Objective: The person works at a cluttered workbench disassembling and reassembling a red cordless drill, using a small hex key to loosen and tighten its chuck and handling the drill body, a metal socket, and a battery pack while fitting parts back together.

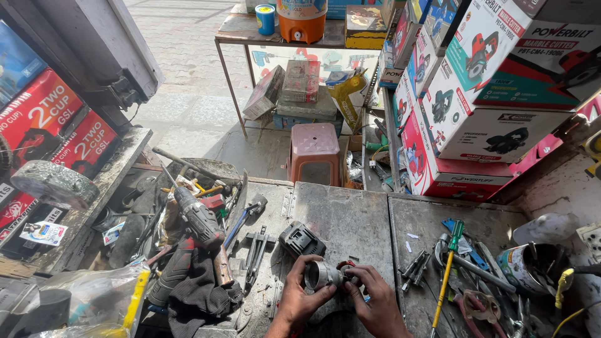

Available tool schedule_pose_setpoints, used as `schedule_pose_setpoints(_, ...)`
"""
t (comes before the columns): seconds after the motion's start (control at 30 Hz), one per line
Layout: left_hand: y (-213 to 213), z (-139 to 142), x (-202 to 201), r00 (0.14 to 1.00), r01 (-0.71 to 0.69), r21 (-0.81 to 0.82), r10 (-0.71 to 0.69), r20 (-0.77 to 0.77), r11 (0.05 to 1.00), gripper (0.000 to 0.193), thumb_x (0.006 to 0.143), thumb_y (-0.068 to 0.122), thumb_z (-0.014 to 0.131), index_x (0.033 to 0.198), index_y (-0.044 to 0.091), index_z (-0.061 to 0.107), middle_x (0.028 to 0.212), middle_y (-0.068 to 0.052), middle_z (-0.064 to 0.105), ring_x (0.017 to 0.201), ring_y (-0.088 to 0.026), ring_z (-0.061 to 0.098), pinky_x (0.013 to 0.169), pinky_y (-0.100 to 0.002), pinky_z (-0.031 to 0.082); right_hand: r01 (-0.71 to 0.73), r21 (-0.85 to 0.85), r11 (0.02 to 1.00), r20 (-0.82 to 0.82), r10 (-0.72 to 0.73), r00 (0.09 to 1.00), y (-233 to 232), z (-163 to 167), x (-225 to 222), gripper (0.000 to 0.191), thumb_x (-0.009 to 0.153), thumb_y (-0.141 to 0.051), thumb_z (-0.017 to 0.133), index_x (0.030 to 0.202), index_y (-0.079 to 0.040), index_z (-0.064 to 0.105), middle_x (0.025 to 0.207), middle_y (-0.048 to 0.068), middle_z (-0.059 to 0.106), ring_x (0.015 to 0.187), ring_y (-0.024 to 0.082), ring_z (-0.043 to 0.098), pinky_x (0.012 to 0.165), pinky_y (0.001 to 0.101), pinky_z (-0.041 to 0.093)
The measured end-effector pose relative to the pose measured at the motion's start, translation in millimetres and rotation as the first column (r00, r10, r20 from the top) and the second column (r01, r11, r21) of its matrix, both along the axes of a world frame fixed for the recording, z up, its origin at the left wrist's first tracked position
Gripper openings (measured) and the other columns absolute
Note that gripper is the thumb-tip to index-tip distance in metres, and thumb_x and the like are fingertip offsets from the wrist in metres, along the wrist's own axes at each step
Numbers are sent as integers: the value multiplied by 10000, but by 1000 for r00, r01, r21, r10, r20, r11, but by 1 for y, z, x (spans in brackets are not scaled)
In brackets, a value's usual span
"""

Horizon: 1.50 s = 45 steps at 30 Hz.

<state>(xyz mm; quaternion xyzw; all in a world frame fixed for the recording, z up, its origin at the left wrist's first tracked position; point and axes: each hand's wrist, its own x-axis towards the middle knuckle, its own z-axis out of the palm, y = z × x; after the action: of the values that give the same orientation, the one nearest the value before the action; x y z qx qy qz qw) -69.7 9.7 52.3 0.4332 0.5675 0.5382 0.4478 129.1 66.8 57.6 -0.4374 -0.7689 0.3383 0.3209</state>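
Seen from above: a grey, scratched metal counter [350,216] crowded with tools. Near its front edge, a short silver metal cylinder [320,275] with an open round mouth, held up just over the counter between both hands. Left hand [299,299] closed around the cylinder's left side, thumb on top, fingers under it. Right hand [374,299] closed on the other end, where a small red part [344,266] shows between the fingertips; hard to tell how that part joins the cylinder. Just beyond the hands, a black plastic battery pack [301,239] lying flat. Further left, a dark cordless drill [195,216] resting tilted over a dark cloth [200,294]. To the right, a long screwdriver with green and yellow handle [448,270] beside pliers and loose bits, and near them a dented, open metal tin [532,268]. Behind the counter, on the floor, a pink plastic stool [315,152]; on the right, stacked cardboard tool boxes [482,119].
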Motion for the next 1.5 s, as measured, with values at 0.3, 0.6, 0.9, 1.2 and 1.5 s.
schedule_pose_setpoints(0.3,-3,12,11,926,-280,51,284,-248,959,627,654,92,889,1225,120,632,1154,-72,506,1102,-204,619,973,-337,529,84,38,996,-66,-82,995,4,-18,2,276,822,-107,748,1098,-99,724,1081,43,743,808,147,690,610,282,546)
schedule_pose_setpoints(0.6,-4,-7,22,883,-167,217,244,-401,962,580,733,105,892,1254,97,637,1112,-112,499,1043,-272,603,860,-384,560,19,5,1000,-94,-18,995,2,11,-13,327,812,-139,774,1130,-91,711,1073,44,730,801,142,697,633,276,548)
schedule_pose_setpoints(0.9,-8,-15,25,886,-112,357,256,-386,927,654,672,42,858,1282,71,622,1173,-171,536,1083,-352,631,884,-419,565,-23,-202,979,369,98,924,15,54,-44,530,753,-272,806,1244,-171,636,1118,48,683,923,245,738,792,409,581)
schedule_pose_setpoints(1.2,-10,-14,23,893,-94,345,232,-386,934,615,668,40,865,1240,84,644,1136,-141,590,1067,-336,662,864,-410,573,-107,-127,986,306,142,941,22,24,-60,291,698,-63,699,967,-74,588,993,164,691,984,415,663,821,509,528)
schedule_pose_setpoints(1.5,-8,-13,21,889,-82,296,204,-410,952,651,613,50,864,1229,80,658,1127,-149,571,997,-328,676,809,-413,578,-89,-178,980,303,140,942,25,34,-59,364,705,-100,752,1049,-65,639,1000,162,714,994,384,690,841,461,551)
